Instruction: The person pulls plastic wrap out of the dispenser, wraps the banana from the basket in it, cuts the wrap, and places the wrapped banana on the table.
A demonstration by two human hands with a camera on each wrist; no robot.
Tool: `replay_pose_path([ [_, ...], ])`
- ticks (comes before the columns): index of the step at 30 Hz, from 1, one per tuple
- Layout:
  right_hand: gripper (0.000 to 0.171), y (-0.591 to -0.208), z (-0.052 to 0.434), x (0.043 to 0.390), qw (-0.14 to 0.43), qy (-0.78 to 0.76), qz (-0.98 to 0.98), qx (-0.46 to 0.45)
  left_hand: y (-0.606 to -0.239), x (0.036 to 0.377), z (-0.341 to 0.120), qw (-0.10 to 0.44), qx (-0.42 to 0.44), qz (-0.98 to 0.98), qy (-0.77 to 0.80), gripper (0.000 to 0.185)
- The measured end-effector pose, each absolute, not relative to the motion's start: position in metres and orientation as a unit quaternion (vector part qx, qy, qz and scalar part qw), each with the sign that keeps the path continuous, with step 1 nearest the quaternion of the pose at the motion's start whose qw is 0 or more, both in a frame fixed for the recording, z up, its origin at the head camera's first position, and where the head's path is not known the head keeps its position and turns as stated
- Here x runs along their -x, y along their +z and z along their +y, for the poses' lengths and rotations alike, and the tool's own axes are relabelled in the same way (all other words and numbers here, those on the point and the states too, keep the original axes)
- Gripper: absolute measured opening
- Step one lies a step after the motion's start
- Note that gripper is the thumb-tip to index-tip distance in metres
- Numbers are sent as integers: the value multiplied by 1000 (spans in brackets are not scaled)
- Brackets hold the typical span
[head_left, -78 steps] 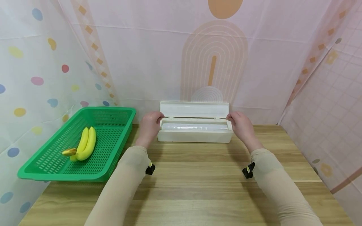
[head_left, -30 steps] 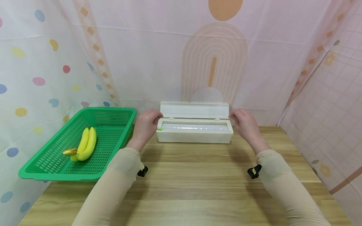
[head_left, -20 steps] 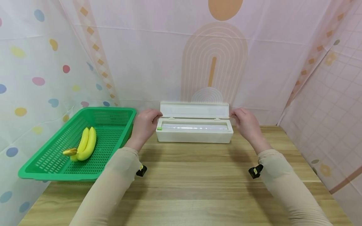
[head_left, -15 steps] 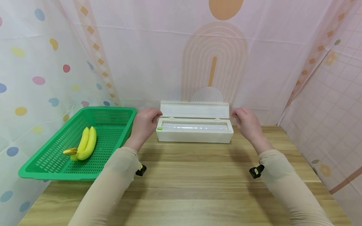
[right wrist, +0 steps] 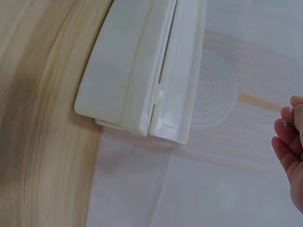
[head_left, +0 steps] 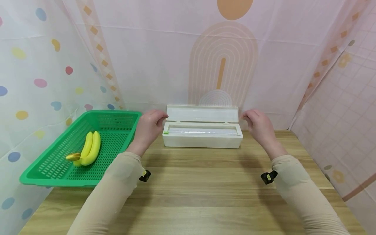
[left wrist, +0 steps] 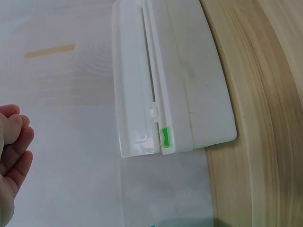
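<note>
Both hands drew back off white box point(head_left: 202, 137) | left hand point(head_left: 149, 125), right hand point(head_left: 258, 125) relaxed, empty

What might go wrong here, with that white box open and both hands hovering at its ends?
The lid of the white box stands upright with neither the left hand nor the right hand touching it in the wrist views, so it might drop shut. The box sits at the table's far edge against the cloth backdrop, so a push could snag the fabric. The green basket overhangs the table and may tip if nudged.
</note>
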State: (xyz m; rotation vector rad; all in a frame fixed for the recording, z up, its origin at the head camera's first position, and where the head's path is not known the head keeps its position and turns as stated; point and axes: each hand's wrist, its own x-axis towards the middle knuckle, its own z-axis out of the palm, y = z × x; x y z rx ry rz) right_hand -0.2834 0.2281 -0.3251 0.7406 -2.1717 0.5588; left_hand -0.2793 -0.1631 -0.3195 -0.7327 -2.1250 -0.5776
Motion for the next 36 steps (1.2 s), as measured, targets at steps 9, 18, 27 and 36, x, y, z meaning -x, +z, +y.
replay_pose_path([
  [9, 12, -319, 228, 279, 387, 217, -845, -298, -314, 275, -164, 411, 298, -832, -226, 17],
  [18, 14, -314, 231, 275, 399, 216, -837, -305, -307, 268, -163, 419, 311, -821, -231, 15],
  [27, 19, -310, 233, 271, 425, 203, -819, -327, -301, 264, -163, 440, 322, -807, -228, 18],
  [36, 18, -303, 234, 267, 431, 202, -817, -327, -293, 259, -164, 446, 331, -801, -223, 17],
])
